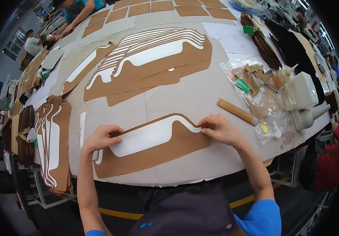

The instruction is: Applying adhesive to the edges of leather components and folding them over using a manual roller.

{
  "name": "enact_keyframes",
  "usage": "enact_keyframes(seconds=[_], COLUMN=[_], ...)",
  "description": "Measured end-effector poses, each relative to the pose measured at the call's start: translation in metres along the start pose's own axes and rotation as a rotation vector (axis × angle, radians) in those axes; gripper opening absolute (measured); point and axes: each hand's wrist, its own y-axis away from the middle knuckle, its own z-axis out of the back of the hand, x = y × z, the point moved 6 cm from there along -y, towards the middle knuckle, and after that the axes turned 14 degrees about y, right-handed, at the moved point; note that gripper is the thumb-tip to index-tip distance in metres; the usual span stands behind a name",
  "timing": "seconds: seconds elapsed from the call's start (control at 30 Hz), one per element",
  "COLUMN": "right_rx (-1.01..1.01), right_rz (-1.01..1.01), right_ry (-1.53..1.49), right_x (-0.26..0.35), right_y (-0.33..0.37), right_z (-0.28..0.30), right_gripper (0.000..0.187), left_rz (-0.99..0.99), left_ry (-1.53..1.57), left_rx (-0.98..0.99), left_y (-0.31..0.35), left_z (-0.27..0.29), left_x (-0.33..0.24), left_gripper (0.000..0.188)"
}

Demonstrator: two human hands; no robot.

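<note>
Lying at near edge of tabletop [189,96]: brown panel [153,156] with white curved area [144,137]. Right hand [219,129] in narrow pinch at panel's right end. Left hand [104,137] at upper-left edge, fingers bent; whether closed tight, cannot tell. Placement at opposite ends likely keeps panel straight. To left, smaller stack [62,137], fanned, presumably so sheets separate singly. To right, brown stick [236,111], plastic bag [269,104], white jug [301,90], apparently kept clear of handling area. Beyond, larger stack [157,67], staggered, white bands exposed. Far end: brown rectangles [162,6] in rows, co-worker [76,15] bent over.
</note>
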Motion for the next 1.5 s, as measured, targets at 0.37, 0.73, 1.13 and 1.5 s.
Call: enact_keyframes(seconds=[0.37, 0.73, 1.13, 1.5], right_rx=[-0.084, -0.168, -0.311, -0.356], right_rz=[0.045, 0.064, 0.201, 0.717], right_ry=[0.112, 0.184, 0.144, 0.672], right_x=[0.008, 0.01, 0.0, 0.023], right_y=[0.009, 0.0, 0.008, 0.024], right_z=[-0.015, -0.026, -0.027, -0.027], right_gripper=[0.013, 0.008, 0.016, 0.035], left_rz=[-0.586, -0.754, -0.854, -0.923], left_ry=[-0.266, -0.145, -0.161, -0.206], left_rx=[0.28, 0.157, 0.202, 0.16], left_y=[-0.121, -0.122, -0.126, -0.116], left_z=[-0.142, -0.15, -0.147, -0.144], left_x=[-0.119, -0.109, -0.104, -0.106], left_gripper=[0.021, 0.009, 0.017, 0.023])
